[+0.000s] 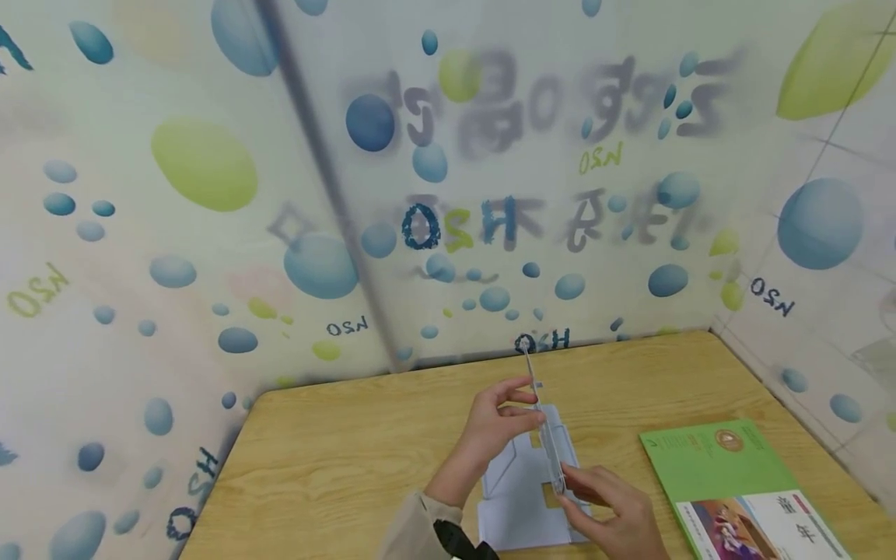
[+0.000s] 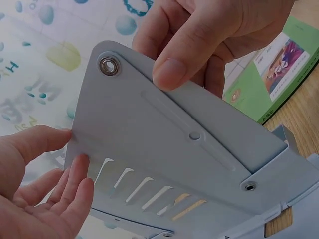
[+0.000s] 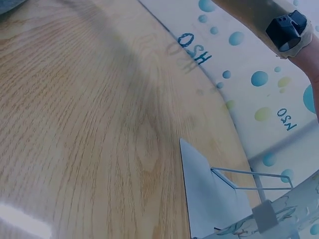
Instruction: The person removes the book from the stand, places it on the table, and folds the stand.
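Note:
A pale blue-grey metal folding book stand (image 1: 518, 513) lies on the wooden table, one slotted panel (image 2: 164, 144) raised from its base. My left hand (image 1: 493, 424) is on the left of this panel, its fairly straight fingertips touching the edge. At the panel's near end, my right hand (image 1: 616, 509) pinches the rim; the left wrist view shows the right thumb (image 2: 172, 72) on the plate and other fingers behind it. In the right wrist view part of the stand's plate (image 3: 207, 186) and a wire loop (image 3: 254, 174) appear, but no right fingers.
On the right of the table lies a green book (image 1: 721, 459) with a white, pictured lower part. Printed wall panels (image 1: 490, 257) with blue and green spots border the wooden table (image 1: 336, 467) behind and at both sides. A small dark device (image 3: 286, 32) sits on the left wrist.

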Demonstrator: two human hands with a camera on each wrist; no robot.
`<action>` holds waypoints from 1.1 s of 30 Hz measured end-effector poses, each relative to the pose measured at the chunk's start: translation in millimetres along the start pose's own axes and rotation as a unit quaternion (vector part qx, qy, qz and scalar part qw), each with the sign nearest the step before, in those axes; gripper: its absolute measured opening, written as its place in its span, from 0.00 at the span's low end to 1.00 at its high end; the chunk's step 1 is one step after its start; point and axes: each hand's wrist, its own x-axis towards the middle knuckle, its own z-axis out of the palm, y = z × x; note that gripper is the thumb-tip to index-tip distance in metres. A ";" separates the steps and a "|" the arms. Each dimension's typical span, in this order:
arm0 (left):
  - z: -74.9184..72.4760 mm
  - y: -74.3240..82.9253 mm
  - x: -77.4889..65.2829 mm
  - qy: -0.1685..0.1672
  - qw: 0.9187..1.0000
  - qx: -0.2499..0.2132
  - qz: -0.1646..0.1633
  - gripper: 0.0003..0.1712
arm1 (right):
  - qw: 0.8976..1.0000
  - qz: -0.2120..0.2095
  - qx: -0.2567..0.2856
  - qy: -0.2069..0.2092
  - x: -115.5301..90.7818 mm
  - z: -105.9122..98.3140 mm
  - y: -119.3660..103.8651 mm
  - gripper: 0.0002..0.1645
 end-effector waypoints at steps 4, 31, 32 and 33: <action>-0.2 0.4 0.6 0.000 1.000 0.004 0.002 0.28 | 1.000 0.019 0.004 -0.002 -1.8 0.6 1.0 0.31; -66.0 -91.1 -26.6 -0.076 0.980 0.180 -0.032 0.14 | 0.996 0.074 0.027 0.029 -22.2 8.4 23.5 0.27; -64.8 -94.1 -27.5 -0.080 0.980 0.182 -0.031 0.14 | 0.996 0.077 0.026 0.029 -22.1 8.6 23.3 0.27; -63.8 -97.7 -28.0 -0.079 0.979 0.184 -0.031 0.13 | 0.996 0.077 0.025 0.028 -21.9 9.0 23.0 0.27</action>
